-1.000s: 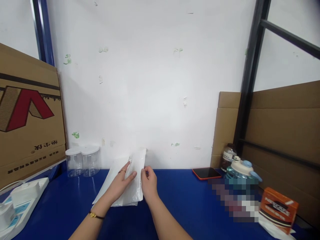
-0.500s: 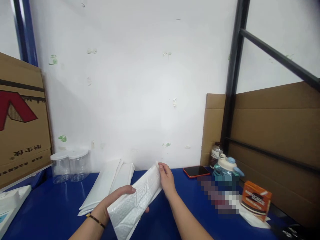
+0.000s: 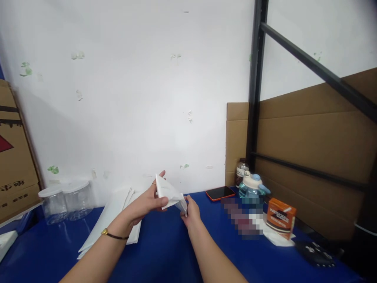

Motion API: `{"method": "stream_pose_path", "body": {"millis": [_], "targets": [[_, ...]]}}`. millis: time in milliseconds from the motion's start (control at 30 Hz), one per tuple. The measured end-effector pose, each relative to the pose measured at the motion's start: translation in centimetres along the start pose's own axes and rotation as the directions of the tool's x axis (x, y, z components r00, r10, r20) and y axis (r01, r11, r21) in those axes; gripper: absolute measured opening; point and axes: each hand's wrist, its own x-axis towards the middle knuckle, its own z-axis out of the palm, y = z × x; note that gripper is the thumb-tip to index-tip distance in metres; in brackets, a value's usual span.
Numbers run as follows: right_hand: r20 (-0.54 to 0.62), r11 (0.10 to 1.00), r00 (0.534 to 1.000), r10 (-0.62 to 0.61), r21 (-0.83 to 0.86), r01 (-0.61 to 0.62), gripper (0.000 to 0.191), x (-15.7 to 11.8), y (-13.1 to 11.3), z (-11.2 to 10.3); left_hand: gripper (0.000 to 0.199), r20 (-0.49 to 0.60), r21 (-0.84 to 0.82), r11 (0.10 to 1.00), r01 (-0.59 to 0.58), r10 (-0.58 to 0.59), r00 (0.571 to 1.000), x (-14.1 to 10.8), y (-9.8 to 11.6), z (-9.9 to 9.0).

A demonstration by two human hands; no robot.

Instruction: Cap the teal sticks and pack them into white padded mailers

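Between my hands, above the blue table, is a white bubble mailer, tilted and seen foreshortened. My left hand grips its near left end, thumb in front and fingers behind. At the far right end, the fingers of my right hand are closed on the mailer's edge. Left of my hands lies a stack of flat white mailers on the table, partly covered by my left forearm.
Two clear lidded jars stand at the left by a cardboard box. On the right are a phone, a brown bottle, a teal water bottle, an orange box and a black item. A black rack post rises behind.
The mailer has been turned from lying lengthwise toward me to a foreshortened tilt farther forward. My left hand has moved up and forward. The view has swung right.
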Motion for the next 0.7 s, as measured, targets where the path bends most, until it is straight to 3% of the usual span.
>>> {"method": "stream_pose_path", "body": {"millis": [100, 167, 367, 567, 700], "targets": [[-0.044, 0.997, 0.998, -0.043, -0.061, 0.040, 0.038, 0.6, 0.3, -0.4, 0.089, -0.114, 0.179, 0.984, -0.009, 0.030, 0.993, 0.4, 0.8, 1.3], [-0.066, 0.986, 0.993, -0.098, -0.138, 0.089, 0.038, 0.9, 0.2, -0.9, 0.081, -0.174, 0.203, 0.979, 0.030, 0.006, 0.985, 0.5, 1.5, 1.6], [0.028, 0.864, 0.970, -0.240, -0.451, 0.226, 0.027, 1.2, -0.2, -2.2, 0.076, -0.302, 0.128, 0.980, 0.152, -0.107, 0.947, -1.6, 1.0, -0.6], [0.270, 0.722, 0.956, -0.111, -0.639, 0.264, 0.020, 0.0, 0.0, -2.0, 0.079, -0.514, 0.138, 0.957, 0.257, -0.153, 0.844, -5.3, -0.9, -4.2], [0.426, 0.680, 0.904, 0.033, -0.673, 0.292, 0.015, -1.3, -0.8, -2.7, 0.082, -0.518, 0.251, 0.916, 0.313, -0.146, 0.843, -6.3, -1.3, -6.5]]}}
